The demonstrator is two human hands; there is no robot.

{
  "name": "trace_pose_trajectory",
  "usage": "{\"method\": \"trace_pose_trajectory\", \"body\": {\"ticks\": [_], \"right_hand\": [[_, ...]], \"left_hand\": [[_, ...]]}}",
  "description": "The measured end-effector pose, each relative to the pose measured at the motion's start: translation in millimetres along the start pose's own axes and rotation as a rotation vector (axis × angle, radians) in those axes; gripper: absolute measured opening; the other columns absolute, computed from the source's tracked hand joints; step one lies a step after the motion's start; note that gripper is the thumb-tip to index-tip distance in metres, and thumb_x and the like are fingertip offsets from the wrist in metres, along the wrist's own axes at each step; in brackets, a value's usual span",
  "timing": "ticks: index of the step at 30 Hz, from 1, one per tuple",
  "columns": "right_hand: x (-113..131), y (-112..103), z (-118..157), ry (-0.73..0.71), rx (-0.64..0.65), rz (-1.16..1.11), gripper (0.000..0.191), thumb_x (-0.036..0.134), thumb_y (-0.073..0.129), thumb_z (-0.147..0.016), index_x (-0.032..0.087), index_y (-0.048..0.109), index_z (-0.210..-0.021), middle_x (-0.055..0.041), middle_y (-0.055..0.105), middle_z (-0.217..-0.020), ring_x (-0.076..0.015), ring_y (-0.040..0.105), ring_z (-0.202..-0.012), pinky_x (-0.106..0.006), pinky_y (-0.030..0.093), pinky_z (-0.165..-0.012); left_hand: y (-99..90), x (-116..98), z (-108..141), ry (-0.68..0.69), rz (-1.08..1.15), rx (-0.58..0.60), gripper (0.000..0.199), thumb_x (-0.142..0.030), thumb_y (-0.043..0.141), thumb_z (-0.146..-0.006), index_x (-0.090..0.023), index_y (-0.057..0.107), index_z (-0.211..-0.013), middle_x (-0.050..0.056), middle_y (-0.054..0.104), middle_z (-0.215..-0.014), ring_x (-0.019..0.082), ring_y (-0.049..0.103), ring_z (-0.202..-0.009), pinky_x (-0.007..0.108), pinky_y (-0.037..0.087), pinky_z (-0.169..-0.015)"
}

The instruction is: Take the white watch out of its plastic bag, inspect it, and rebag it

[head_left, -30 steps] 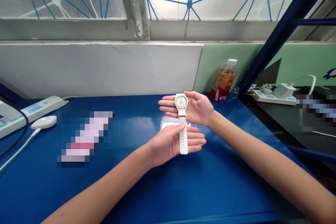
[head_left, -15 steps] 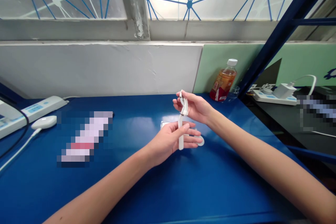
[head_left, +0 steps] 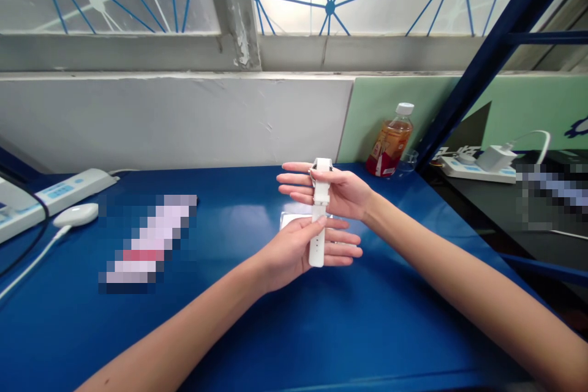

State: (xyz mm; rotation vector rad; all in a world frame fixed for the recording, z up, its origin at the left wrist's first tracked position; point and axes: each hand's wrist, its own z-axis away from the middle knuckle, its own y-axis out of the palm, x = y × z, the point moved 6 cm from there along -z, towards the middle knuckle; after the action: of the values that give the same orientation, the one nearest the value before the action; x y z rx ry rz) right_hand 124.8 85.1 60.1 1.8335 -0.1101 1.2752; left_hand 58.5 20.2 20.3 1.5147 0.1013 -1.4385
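Note:
A white watch strap (head_left: 318, 239) is held lengthwise between my two hands above the blue table. Its lower end, with a row of small holes, lies under the thumb of my left hand (head_left: 298, 245), whose other fingers are stretched out. The upper end, with a loop and a metal buckle, is pinned by the thumb of my right hand (head_left: 345, 193) against its straight fingers. Behind my left hand, a flat white item with a clear edge (head_left: 288, 218) lies on the table, mostly covered.
On the blue table (head_left: 220, 331), a pixelated flat object (head_left: 154, 239) lies left. Further left are a white rounded device (head_left: 76, 215) with a cable and a power strip (head_left: 87, 187). A drink bottle (head_left: 390, 141) stands back right; a second power strip (head_left: 478, 170) lies beyond the blue post.
The watch strap has turned from edge-on to showing its flat, holed side. My right fingers have straightened out to the left. The round whitish piece by my left fingers is now out of sight.

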Motion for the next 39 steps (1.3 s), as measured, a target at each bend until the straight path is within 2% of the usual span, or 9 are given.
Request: {"method": "trace_pose_trajectory", "body": {"ticks": [5, 8, 13, 17, 22, 28, 34, 39], "right_hand": [[-3.2, -4.9, -1.7, 0.030, -0.033, -0.042, 0.039, 0.027, 0.027, -0.106, 0.016, 0.048, -0.137, -0.0118, 0.066, -0.129, -0.0189, 0.067, -0.112, -0.029, 0.052, -0.096], [-5.8, -4.1, -2.7, 0.078, -0.024, -0.064, 0.051, 0.041, 0.019, -0.106, 0.012, 0.049, -0.136, -0.0149, 0.067, -0.126, -0.0218, 0.068, -0.110, -0.031, 0.055, -0.090], [-2.4, -3.5, -2.3, 0.080, -0.050, -0.113, 0.077, 0.059, 0.011, -0.101, 0.002, 0.051, -0.133, -0.0231, 0.063, -0.129, -0.0280, 0.064, -0.117, -0.043, 0.045, -0.104], [-0.6, -1.7, -1.1, 0.072, -0.028, -0.129, 0.082, 0.065, 0.015, -0.097, 0.000, 0.050, -0.134, -0.0244, 0.059, -0.135, -0.0296, 0.060, -0.122, -0.045, 0.040, -0.109], [0.6, 1.9, 0.2, 0.068, 0.014, -0.124, 0.087, 0.068, 0.015, -0.095, -0.002, 0.052, -0.132, -0.0250, 0.056, -0.138, -0.0313, 0.058, -0.124, -0.045, 0.037, -0.111], [-0.7, -1.3, -0.7, 0.083, -0.007, -0.116, 0.085, 0.066, 0.014, -0.096, -0.001, 0.054, -0.130, -0.0252, 0.058, -0.136, -0.0307, 0.060, -0.121, -0.046, 0.039, -0.109], [-2.3, -3.5, -1.3, 0.095, -0.023, -0.121, 0.089, 0.065, 0.008, -0.097, -0.003, 0.055, -0.128, -0.0264, 0.061, -0.131, -0.0311, 0.062, -0.119, -0.046, 0.040, -0.109], [-3.3, -4.3, -1.0, 0.098, -0.023, -0.133, 0.076, 0.053, 0.012, -0.099, -0.002, 0.055, -0.129, -0.0231, 0.062, -0.131, -0.0306, 0.063, -0.117, -0.045, 0.041, -0.108]], "left_hand": [[3.2, 0.5, 0.6, 0.009, 0.038, 0.065, 0.033, -0.029, 0.047, -0.102, -0.004, 0.064, -0.114, 0.025, 0.069, -0.115, 0.032, 0.070, -0.103, 0.046, 0.051, -0.093], [4.7, 1.9, 1.3, -0.004, 0.046, 0.106, 0.033, -0.028, 0.046, -0.102, -0.004, 0.066, -0.114, 0.025, 0.067, -0.118, 0.033, 0.068, -0.107, 0.047, 0.049, -0.096], [2.1, 2.4, 0.9, -0.009, 0.050, 0.082, 0.033, -0.028, 0.049, -0.101, -0.004, 0.066, -0.115, 0.026, 0.066, -0.122, 0.034, 0.065, -0.114, 0.048, 0.045, -0.101], [1.4, 2.4, 0.7, -0.018, 0.052, 0.064, 0.033, -0.026, 0.047, -0.101, -0.003, 0.065, -0.116, 0.026, 0.065, -0.123, 0.034, 0.064, -0.116, 0.049, 0.044, -0.102], [1.3, 2.8, 0.3, -0.022, 0.056, 0.058, 0.033, -0.024, 0.044, -0.102, -0.002, 0.064, -0.117, 0.027, 0.065, -0.122, 0.034, 0.065, -0.114, 0.048, 0.045, -0.101], [1.3, 3.5, 0.3, -0.023, 0.057, 0.061, 0.033, -0.026, 0.049, -0.100, -0.002, 0.064, -0.117, 0.027, 0.065, -0.123, 0.035, 0.063, -0.117, 0.049, 0.043, -0.103], [0.3, 4.8, -0.1, -0.034, 0.044, 0.042, 0.033, -0.024, 0.045, -0.101, -0.002, 0.064, -0.116, 0.026, 0.066, -0.122, 0.035, 0.063, -0.117, 0.049, 0.042, -0.104], [0.6, 3.7, -0.6, -0.037, 0.046, 0.021, 0.034, -0.022, 0.041, -0.101, -0.002, 0.065, -0.115, 0.024, 0.067, -0.120, 0.032, 0.065, -0.114, 0.047, 0.044, -0.102]]}}
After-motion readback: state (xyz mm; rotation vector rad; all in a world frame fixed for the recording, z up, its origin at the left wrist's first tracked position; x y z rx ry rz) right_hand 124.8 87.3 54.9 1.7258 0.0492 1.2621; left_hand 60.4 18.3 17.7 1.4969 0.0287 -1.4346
